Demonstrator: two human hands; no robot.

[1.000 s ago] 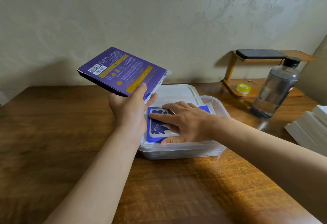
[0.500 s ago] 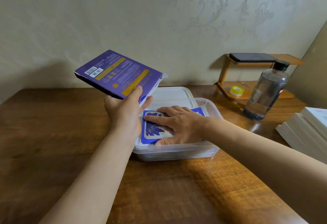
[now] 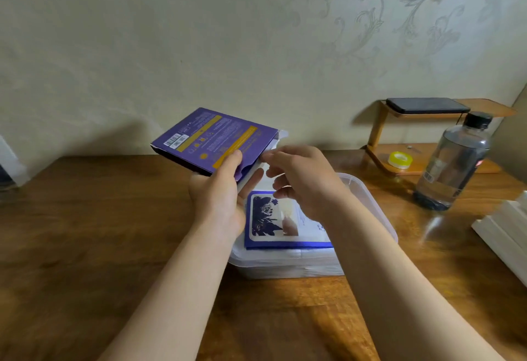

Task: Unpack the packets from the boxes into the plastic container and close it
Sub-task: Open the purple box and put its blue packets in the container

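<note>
**Next packet out**

The packet [image 3: 279, 223] in the tub [image 3: 379, 218] looks thin, light and bendy, so pinch the next one by its edge. The left hand [image 3: 219, 203] grips the box [image 3: 211, 138], tilted up in the air near the tub. The right hand [image 3: 305, 183] has bent fingers at the box's open end. I cannot tell if it pinches anything.

The left hand [image 3: 219, 203] grips a tilted purple box [image 3: 211, 135] above the table [image 3: 85, 232], at 10 o'clock from the plastic container [image 3: 379, 212], thumb on the upper face. The right hand [image 3: 305, 181] is at the box's open end with curled fingers at a white edge protruding there; whether they grip it cannot be determined. A blue packet [image 3: 273, 218] lies flat in the container, with a bottle [image 3: 453, 161] at 2 o'clock from it.
</note>
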